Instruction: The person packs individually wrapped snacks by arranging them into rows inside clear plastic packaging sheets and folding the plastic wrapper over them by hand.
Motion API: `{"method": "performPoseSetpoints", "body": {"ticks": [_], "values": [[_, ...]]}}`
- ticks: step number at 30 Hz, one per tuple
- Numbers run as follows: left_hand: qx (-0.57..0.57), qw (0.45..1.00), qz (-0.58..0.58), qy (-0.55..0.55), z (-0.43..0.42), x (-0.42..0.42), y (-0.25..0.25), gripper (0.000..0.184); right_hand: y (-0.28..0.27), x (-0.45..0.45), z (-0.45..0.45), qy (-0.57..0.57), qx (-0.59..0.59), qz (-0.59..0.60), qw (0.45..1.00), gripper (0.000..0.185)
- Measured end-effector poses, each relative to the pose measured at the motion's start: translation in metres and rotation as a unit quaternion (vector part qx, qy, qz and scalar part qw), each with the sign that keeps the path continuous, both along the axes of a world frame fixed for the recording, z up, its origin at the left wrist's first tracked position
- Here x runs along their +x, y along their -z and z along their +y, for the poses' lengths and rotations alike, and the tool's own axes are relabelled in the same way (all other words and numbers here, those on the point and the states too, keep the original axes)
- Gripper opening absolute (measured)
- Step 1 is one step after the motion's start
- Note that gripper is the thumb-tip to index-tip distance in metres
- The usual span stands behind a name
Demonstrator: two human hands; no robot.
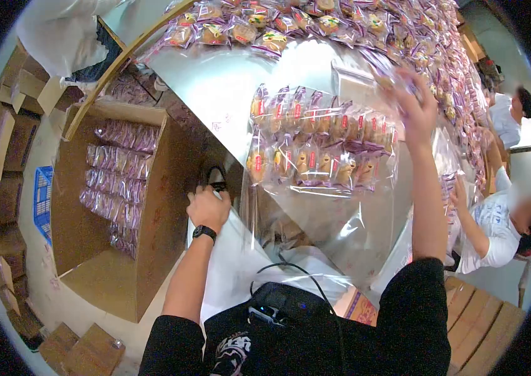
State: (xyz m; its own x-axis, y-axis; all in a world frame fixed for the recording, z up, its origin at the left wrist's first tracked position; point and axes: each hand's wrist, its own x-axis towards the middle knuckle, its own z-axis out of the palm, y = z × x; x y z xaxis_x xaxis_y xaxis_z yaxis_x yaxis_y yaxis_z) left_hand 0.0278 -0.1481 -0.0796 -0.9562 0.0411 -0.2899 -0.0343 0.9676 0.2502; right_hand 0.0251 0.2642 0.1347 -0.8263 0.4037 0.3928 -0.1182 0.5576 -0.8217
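My right hand (417, 106) is raised over the table at the upper right, blurred by motion, with its fingers around a wrapped item that is too smeared to make out. Just left of it, a large clear plastic bag (340, 213) holds two rows of wrapped pastries (325, 119) with red labels. My left hand (208, 208), a black watch on its wrist, rests with curled fingers on white sheeting (231, 250) beside the cardboard box. Whatever those fingers grip is hidden.
An open cardboard box (162, 219) on the left contains stacked wrapped pastries (115, 169). Loose packets (366, 25) heap along the table's far side. Two people in white shirts are at the right. A blue crate (42, 200) and more boxes (81, 351) stand on the floor.
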Motion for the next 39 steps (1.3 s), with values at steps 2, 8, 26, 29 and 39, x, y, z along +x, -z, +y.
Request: {"method": "performPoseSetpoints", "body": {"ticks": [2,8,26,29,39], "values": [[0.003,1.0,-0.002,0.004,-0.002,-0.002,0.002,0.043,-0.004,0.054,0.001,0.023,-0.089,0.029,0.995,0.047],[0.016,0.999,0.027,-0.001,-0.008,0.002,0.009,0.044,0.035,0.227,0.008,0.108,-0.365,0.14,0.914,0.047],[0.433,0.878,0.147,-0.143,-0.088,0.039,0.057,0.022,0.078,0.34,-0.057,0.219,-0.396,0.167,0.876,0.05],[0.505,0.791,0.253,-0.237,-0.078,0.081,-0.027,0.016,0.07,0.341,-0.073,0.234,-0.362,0.19,0.882,0.054],[0.72,0.628,-0.282,0.08,0.061,0.189,-0.191,0.074,0.047,0.32,-0.154,-0.121,-0.114,0.024,0.986,0.048]]}}
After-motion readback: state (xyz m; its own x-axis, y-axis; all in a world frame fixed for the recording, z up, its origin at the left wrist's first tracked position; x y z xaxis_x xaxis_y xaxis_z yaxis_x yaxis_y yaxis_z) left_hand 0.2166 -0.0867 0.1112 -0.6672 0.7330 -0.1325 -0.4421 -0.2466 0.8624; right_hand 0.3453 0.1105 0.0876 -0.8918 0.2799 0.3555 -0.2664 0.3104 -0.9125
